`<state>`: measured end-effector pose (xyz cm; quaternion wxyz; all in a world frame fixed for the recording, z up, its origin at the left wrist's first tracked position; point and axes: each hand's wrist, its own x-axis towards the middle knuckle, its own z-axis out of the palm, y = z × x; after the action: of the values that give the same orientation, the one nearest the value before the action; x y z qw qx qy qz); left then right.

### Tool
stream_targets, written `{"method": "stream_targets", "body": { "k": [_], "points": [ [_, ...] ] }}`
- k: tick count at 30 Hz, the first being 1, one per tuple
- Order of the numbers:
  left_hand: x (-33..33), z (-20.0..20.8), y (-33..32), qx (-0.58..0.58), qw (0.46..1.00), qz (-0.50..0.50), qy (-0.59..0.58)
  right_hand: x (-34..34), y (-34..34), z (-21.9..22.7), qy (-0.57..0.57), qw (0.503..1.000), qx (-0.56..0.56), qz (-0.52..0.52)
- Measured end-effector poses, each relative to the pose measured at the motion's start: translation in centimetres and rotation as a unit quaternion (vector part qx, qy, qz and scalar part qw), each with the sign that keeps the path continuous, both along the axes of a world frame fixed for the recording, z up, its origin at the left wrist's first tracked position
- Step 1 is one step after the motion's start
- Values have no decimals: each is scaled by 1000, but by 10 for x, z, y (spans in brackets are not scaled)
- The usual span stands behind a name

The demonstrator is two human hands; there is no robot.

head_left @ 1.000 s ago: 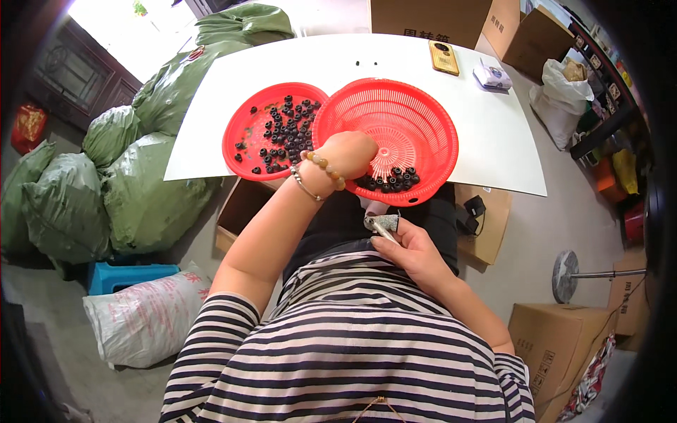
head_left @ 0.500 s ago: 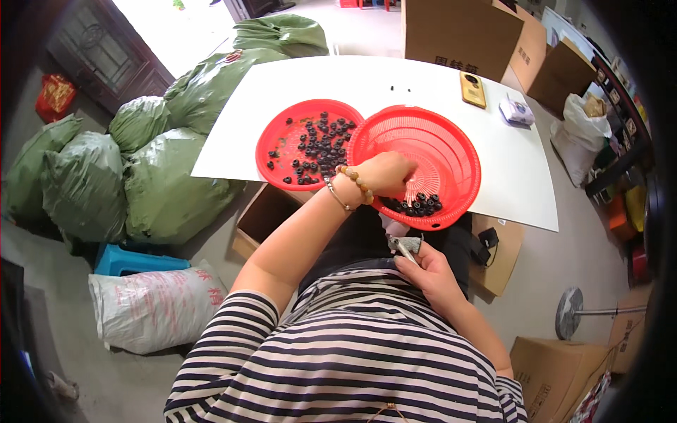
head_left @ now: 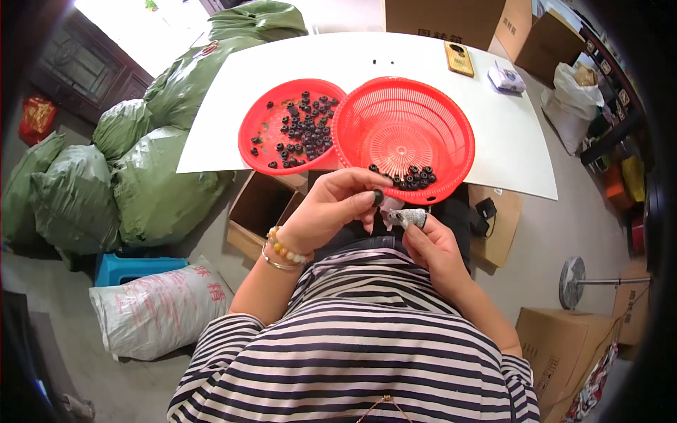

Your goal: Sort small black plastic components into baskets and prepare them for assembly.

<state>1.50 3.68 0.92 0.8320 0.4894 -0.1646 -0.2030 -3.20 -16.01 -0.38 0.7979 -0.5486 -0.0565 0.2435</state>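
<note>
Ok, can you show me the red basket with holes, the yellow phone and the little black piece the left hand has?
Red basket (head_left: 401, 139): head view, on its bare floor.
Yellow phone (head_left: 460, 60): head view, on its back.
Black piece (head_left: 379, 198): head view, on its visible side.

Grey floor (head_left: 539, 236), dark door (head_left: 74, 60) at the far left, bright white light (head_left: 127, 28) beside it, white table (head_left: 222, 130) with a curved far edge, green sacks (head_left: 159, 169) on the left, cardboard box (head_left: 557, 342) at near right
</note>
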Motion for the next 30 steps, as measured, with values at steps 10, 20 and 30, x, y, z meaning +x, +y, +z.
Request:
{"method": "stream_targets", "body": {
  "k": [10, 20, 30],
  "points": [
    [-16, -15, -9, -31, 999, 13, 31, -6, 1, 4, -143, 989, -12, -46],
    [-18, -15, -8, 43, 999, 10, -17, -5, 1, 16, -196, 976, -84, -44],
    [-19, -12, -10, 58, 997, 48, -25, -6, 4, 11, -217, 969, -90, -74]
  ]
}}
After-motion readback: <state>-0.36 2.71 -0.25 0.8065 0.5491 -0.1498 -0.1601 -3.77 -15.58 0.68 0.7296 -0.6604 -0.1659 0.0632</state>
